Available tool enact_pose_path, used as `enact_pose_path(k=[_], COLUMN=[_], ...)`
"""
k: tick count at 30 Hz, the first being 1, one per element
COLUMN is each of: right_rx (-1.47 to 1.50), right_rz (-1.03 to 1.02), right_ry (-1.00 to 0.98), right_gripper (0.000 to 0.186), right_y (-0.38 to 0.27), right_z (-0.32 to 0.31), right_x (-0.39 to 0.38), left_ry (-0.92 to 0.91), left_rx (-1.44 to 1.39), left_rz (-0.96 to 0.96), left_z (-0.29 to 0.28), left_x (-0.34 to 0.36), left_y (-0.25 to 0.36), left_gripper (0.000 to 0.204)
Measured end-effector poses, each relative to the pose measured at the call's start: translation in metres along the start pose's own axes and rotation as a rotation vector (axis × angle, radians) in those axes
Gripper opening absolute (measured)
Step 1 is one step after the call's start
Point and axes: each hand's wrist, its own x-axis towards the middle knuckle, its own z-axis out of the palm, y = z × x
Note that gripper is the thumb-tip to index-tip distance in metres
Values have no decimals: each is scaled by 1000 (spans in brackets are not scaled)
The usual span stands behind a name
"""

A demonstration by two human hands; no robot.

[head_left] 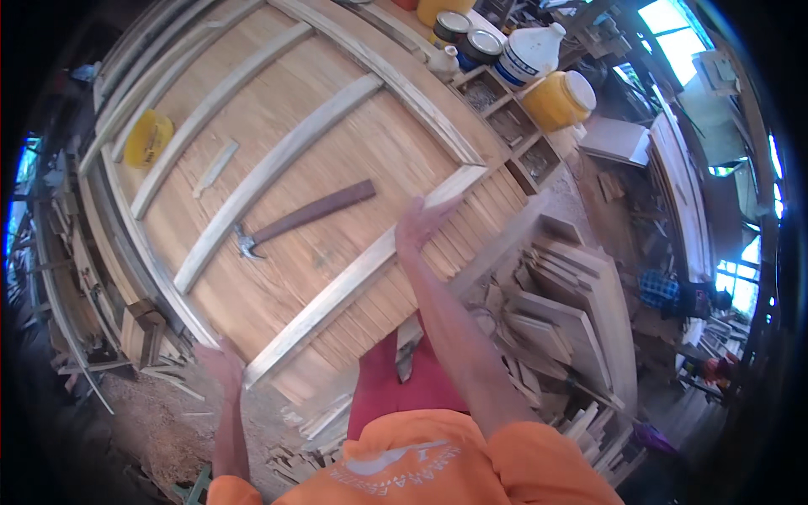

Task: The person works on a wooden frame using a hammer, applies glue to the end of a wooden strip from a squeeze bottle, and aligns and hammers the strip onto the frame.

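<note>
A large slatted wooden panel (370, 143) with pale cross battens lies flat in front of me. My left hand (223, 364) grips the panel's near left corner, at the end of the front batten (337, 290). My right hand (418, 223) rests flat on the same batten farther along, near the panel's right edge, fingers spread. A claw hammer (299, 217) with a dark wooden handle lies loose on the slats between two battens, apart from both hands.
A yellow dish (147, 137) and a thin wood sliver (215, 167) lie on the panel's far left. Paint tins (467, 34), a white jug (528, 52) and a yellow jug (557, 99) stand beside a compartment box at the back right. Offcut boards (564, 324) pile up on the right.
</note>
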Motion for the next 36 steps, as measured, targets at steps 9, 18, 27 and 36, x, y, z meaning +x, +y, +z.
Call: enact_pose_path(k=[9,18,27,36], right_rx=[147,-421,-251,-95], right_rz=[-321,-1350,-1040,-600], right_ry=[-298,-955,-960,-708], right_gripper=[81,33,44,54], right_y=[-52,-67,-90,-80], right_z=[-65,89,68,-3], right_x=[-20,-42,-16,250], left_ry=[-236,-168,-113,-345], left_rx=[-58,-43,-19,43], left_rz=[707,755,788,781], left_z=[143,225,261,274], left_x=[-53,-69,-52,-23], left_y=[347,450,529,539], left_gripper=[95,97,99,59])
